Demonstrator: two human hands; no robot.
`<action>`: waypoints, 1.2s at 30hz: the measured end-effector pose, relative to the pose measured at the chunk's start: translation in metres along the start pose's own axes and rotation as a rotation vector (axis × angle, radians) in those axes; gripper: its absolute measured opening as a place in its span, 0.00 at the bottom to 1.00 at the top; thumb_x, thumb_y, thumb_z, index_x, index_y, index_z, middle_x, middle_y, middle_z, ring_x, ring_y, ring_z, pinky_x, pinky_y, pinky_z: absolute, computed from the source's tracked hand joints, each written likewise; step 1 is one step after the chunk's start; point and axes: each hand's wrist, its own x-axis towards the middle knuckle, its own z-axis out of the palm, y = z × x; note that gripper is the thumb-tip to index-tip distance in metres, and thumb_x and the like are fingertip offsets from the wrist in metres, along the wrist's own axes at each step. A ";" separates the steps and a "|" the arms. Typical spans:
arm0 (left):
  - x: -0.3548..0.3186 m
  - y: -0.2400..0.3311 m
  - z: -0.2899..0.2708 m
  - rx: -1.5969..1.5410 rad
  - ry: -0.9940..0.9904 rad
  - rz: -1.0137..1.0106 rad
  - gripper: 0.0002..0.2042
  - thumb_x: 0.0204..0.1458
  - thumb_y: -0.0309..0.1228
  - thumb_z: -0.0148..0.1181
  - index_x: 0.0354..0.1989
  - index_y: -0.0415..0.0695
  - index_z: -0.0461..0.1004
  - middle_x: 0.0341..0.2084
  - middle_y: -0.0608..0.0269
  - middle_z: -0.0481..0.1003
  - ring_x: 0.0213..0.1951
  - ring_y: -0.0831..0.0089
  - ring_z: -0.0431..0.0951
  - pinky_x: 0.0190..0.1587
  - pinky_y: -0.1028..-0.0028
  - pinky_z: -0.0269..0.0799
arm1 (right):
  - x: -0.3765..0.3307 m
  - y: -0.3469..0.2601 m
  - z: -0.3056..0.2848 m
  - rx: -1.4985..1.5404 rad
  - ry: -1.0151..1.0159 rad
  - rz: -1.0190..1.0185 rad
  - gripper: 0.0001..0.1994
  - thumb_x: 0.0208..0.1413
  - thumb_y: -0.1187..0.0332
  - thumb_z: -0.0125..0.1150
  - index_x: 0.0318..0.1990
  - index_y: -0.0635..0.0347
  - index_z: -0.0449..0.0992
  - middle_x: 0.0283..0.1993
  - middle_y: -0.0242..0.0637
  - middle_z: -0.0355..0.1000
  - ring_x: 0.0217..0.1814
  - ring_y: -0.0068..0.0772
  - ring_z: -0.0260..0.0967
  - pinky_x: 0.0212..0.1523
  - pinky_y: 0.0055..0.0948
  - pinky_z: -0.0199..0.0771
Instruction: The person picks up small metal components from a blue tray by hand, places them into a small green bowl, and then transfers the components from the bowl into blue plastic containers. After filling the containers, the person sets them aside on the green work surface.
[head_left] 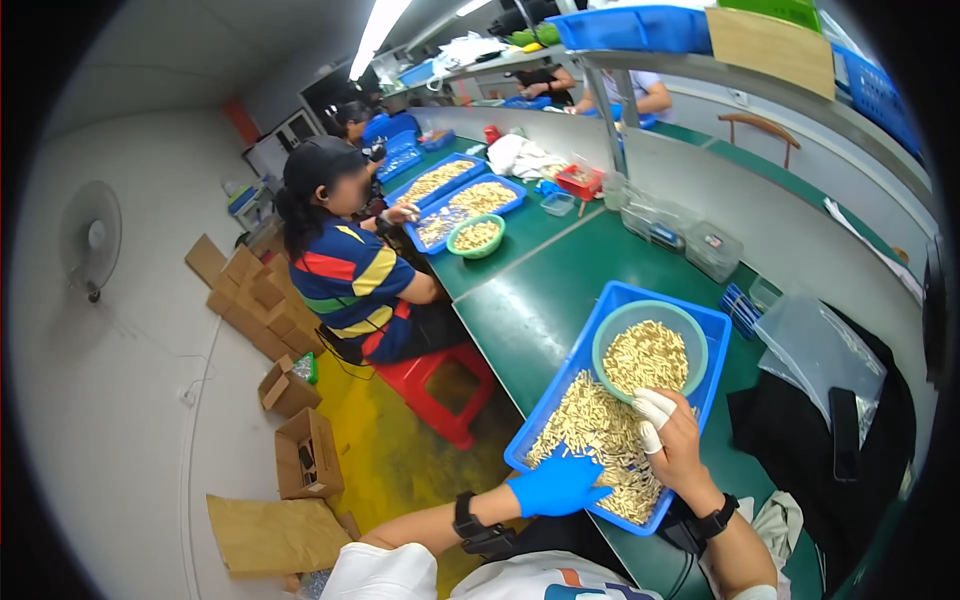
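Observation:
My left hand (562, 485), in a blue glove, lies with fingers stretched over small brass-coloured cylindrical pieces (590, 420) in a blue plastic tray (540, 418). My right hand (676, 440) wears white finger covers on its thumb and fingers. It is bent in a pinch just below the near rim of a light green round bowl (600, 345); what it holds, if anything, I cannot make out. The bowl sits in the tray's far part and holds more of the same brass-coloured pieces (648, 355).
A green worktable (530, 310) runs away to the left, where a co-worker (350, 260) sits on a red stool (440, 390) at similar blue trays (515, 205). On the right lie a phone (845, 435), black cloth (780, 430) and a clear plastic bag (820, 345). Cardboard boxes (308, 455) stand on the floor.

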 end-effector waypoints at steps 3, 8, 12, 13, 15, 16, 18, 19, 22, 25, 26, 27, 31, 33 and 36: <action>0.019 0.023 0.020 0.014 0.128 0.202 0.17 0.56 0.42 0.51 0.35 0.36 0.73 0.27 0.44 0.74 0.28 0.48 0.76 0.31 0.54 0.72 | -0.001 0.000 -0.001 -0.034 -0.006 -0.001 0.12 0.54 0.73 0.55 0.45 0.68 0.75 0.48 0.48 0.73 0.49 0.52 0.69 0.50 0.43 0.70; 0.043 0.032 0.052 -0.184 0.177 0.304 0.15 0.56 0.39 0.51 0.37 0.36 0.71 0.28 0.45 0.74 0.28 0.50 0.76 0.31 0.57 0.72 | -0.001 0.002 0.004 -0.034 -0.004 -0.025 0.12 0.53 0.74 0.56 0.44 0.67 0.75 0.47 0.47 0.73 0.49 0.51 0.69 0.49 0.42 0.70; 0.049 0.024 0.053 -0.294 -0.098 0.210 0.15 0.58 0.38 0.50 0.42 0.37 0.70 0.32 0.44 0.73 0.28 0.50 0.76 0.33 0.60 0.73 | -0.001 0.005 0.007 -0.026 -0.004 -0.022 0.12 0.53 0.73 0.57 0.44 0.66 0.76 0.47 0.45 0.73 0.49 0.50 0.69 0.49 0.42 0.70; 0.051 0.025 0.049 -0.291 -0.157 0.212 0.14 0.58 0.38 0.50 0.42 0.37 0.70 0.33 0.44 0.73 0.28 0.51 0.76 0.33 0.60 0.73 | -0.002 0.006 0.006 -0.026 -0.006 -0.019 0.12 0.53 0.74 0.57 0.44 0.66 0.76 0.47 0.45 0.73 0.49 0.49 0.69 0.49 0.42 0.70; 0.055 0.021 0.044 -0.289 -0.213 0.216 0.14 0.58 0.38 0.50 0.41 0.38 0.70 0.33 0.44 0.73 0.28 0.51 0.76 0.33 0.61 0.73 | -0.003 0.006 0.005 -0.027 -0.009 -0.017 0.12 0.52 0.74 0.57 0.44 0.66 0.76 0.47 0.45 0.73 0.49 0.49 0.69 0.49 0.42 0.70; 0.059 0.013 0.044 -0.152 -0.199 0.413 0.14 0.58 0.38 0.50 0.41 0.39 0.71 0.34 0.44 0.74 0.28 0.51 0.76 0.33 0.61 0.73 | -0.003 0.005 0.005 -0.024 -0.010 -0.013 0.12 0.52 0.74 0.57 0.44 0.66 0.76 0.47 0.45 0.73 0.49 0.49 0.69 0.49 0.42 0.70; 0.063 0.005 0.043 0.130 -0.156 0.797 0.14 0.59 0.40 0.50 0.42 0.40 0.72 0.34 0.45 0.75 0.28 0.51 0.76 0.32 0.61 0.73 | -0.004 0.001 0.002 -0.019 -0.017 -0.009 0.11 0.52 0.74 0.57 0.44 0.66 0.76 0.48 0.45 0.74 0.49 0.49 0.69 0.49 0.42 0.70; 0.065 0.005 0.043 0.116 -0.158 0.811 0.14 0.59 0.40 0.50 0.42 0.40 0.72 0.34 0.45 0.75 0.28 0.51 0.76 0.32 0.61 0.73 | -0.006 0.003 0.002 -0.031 -0.024 0.004 0.11 0.52 0.74 0.57 0.44 0.66 0.76 0.48 0.45 0.74 0.49 0.49 0.69 0.49 0.42 0.70; 0.058 0.002 0.040 -0.352 -0.018 0.463 0.16 0.55 0.41 0.52 0.42 0.40 0.72 0.34 0.39 0.75 0.35 0.46 0.76 0.36 0.58 0.72 | -0.006 0.005 0.003 -0.010 -0.022 0.024 0.11 0.52 0.74 0.57 0.43 0.66 0.76 0.48 0.45 0.74 0.49 0.49 0.69 0.50 0.42 0.69; 0.056 0.006 0.017 -0.477 -0.150 0.045 0.18 0.56 0.42 0.52 0.46 0.39 0.72 0.32 0.46 0.76 0.35 0.50 0.77 0.37 0.60 0.73 | -0.003 0.004 0.003 0.002 -0.025 0.043 0.11 0.52 0.75 0.57 0.44 0.66 0.76 0.47 0.45 0.74 0.49 0.49 0.70 0.50 0.42 0.70; 0.053 0.002 0.019 -0.661 -0.100 -0.044 0.18 0.57 0.42 0.52 0.46 0.40 0.72 0.33 0.49 0.76 0.35 0.54 0.77 0.37 0.61 0.73 | -0.003 0.003 0.002 0.006 -0.022 0.046 0.11 0.52 0.75 0.57 0.44 0.66 0.76 0.47 0.45 0.74 0.49 0.50 0.70 0.50 0.42 0.70; 0.052 -0.002 0.015 -0.836 -0.050 -0.134 0.18 0.57 0.42 0.52 0.47 0.41 0.72 0.35 0.53 0.76 0.36 0.58 0.77 0.36 0.62 0.72 | -0.003 0.006 0.001 -0.008 -0.028 0.071 0.11 0.52 0.75 0.57 0.44 0.66 0.76 0.47 0.45 0.74 0.49 0.50 0.70 0.50 0.42 0.70; 0.040 -0.005 0.001 -1.453 0.026 -0.519 0.18 0.60 0.36 0.49 0.55 0.38 0.68 0.46 0.51 0.74 0.42 0.63 0.76 0.40 0.67 0.74 | -0.002 0.011 0.002 0.008 -0.017 0.083 0.12 0.52 0.75 0.57 0.44 0.66 0.76 0.46 0.45 0.75 0.49 0.50 0.70 0.49 0.41 0.71; 0.040 -0.017 0.010 -2.342 -0.116 -0.127 0.18 0.61 0.37 0.48 0.54 0.39 0.68 0.48 0.54 0.72 0.44 0.62 0.74 0.44 0.66 0.74 | 0.001 0.011 0.004 0.016 -0.024 0.073 0.12 0.52 0.75 0.57 0.44 0.66 0.76 0.46 0.45 0.75 0.49 0.50 0.71 0.48 0.40 0.72; 0.039 -0.017 0.030 -2.715 0.010 -0.030 0.18 0.61 0.36 0.46 0.56 0.39 0.66 0.51 0.55 0.70 0.47 0.62 0.73 0.49 0.64 0.72 | -0.002 0.011 0.003 0.031 -0.053 0.082 0.12 0.54 0.73 0.56 0.45 0.66 0.76 0.47 0.45 0.75 0.49 0.49 0.71 0.49 0.40 0.72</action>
